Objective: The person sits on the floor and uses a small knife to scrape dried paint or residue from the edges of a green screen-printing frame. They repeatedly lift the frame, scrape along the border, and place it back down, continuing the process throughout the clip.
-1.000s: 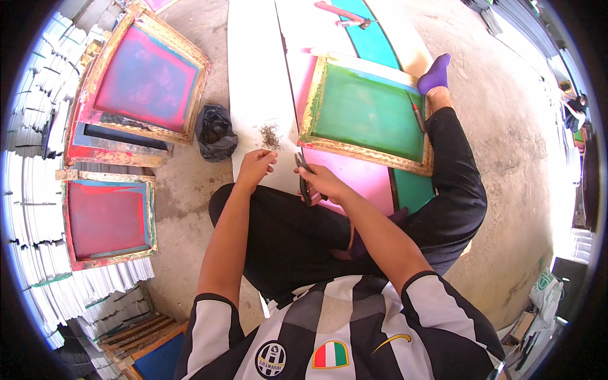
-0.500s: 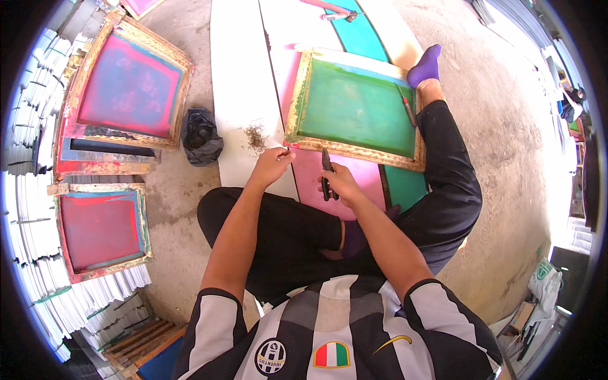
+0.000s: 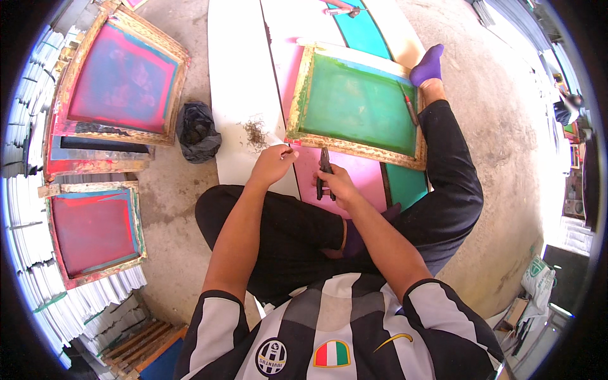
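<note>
My right hand (image 3: 339, 183) is wrapped round a pair of black pliers (image 3: 325, 166), jaws pointing away from me toward the near edge of a wooden screen frame (image 3: 354, 147). The frame is stretched with green mesh (image 3: 348, 101) and rests on the boards. By its near left corner, my left hand (image 3: 273, 166) is closed in a pinch; anything between the fingertips is too small to name. A heap of thin brown bits (image 3: 255, 132) lies on the white board just beyond that hand. A screwdriver (image 3: 409, 107) with a red and dark handle lies along the frame's right side.
A black plastic bag (image 3: 198, 132) stands left of the white board (image 3: 239, 76). Further left, pink-and-blue screen frames (image 3: 123, 82) and a red one (image 3: 95, 231) lean by stacked white sheets (image 3: 28, 240). My purple-socked foot (image 3: 429, 65) is beside the green frame. A marker (image 3: 342, 11) lies far off.
The view has shifted slightly. My left hand has turned a little, its fingertips lifting slightly off the frame's corner. The pliers stay in my right hand, their handles a bit further apart.
</note>
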The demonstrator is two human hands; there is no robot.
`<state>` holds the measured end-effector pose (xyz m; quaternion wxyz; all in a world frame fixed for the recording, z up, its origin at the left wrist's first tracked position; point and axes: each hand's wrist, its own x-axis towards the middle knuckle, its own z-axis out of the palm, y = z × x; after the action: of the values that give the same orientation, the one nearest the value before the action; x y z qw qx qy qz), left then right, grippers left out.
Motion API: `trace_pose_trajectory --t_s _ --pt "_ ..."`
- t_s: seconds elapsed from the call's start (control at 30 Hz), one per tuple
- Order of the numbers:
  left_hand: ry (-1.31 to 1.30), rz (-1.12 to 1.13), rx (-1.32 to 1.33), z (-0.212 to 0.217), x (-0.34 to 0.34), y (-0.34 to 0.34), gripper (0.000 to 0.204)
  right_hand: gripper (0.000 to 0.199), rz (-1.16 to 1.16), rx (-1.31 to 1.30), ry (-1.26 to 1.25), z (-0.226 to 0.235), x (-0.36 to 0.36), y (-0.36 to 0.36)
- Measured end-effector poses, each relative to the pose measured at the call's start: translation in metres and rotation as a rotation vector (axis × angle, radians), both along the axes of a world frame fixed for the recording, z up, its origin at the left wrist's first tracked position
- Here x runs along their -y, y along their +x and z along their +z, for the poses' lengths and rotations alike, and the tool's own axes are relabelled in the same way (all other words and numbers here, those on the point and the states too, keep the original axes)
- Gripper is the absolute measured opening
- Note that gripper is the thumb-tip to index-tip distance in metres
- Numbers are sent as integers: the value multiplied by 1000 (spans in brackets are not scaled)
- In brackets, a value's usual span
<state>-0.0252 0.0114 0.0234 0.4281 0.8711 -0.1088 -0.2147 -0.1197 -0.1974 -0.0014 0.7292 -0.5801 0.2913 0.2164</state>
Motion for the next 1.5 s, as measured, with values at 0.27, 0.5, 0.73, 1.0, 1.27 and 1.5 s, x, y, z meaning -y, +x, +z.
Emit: trace_pose_trajectory --t_s 0.27,0.5,0.73,1.0,1.27,1.5 --pt "-18 -10 -10 4 0 -1 40 11 -7 67 -233 -17 -14 4" --pt "-38 2 -39 6 -1 -1 40 22 111 38 -546 -12 -20 15" --pt "-7 -5 -34 7 -1 -2 40 26 187 -55 -699 19 -24 24" --pt "57 -23 -38 -2 -2 -1 41 19 132 -2 -545 -20 -15 19" --pt "123 -44 -75 1 -1 0 41 19 125 -83 -443 -3 -16 20" --pt "140 -56 -63 -13 0 4 42 16 95 -44 -337 -20 -13 17"
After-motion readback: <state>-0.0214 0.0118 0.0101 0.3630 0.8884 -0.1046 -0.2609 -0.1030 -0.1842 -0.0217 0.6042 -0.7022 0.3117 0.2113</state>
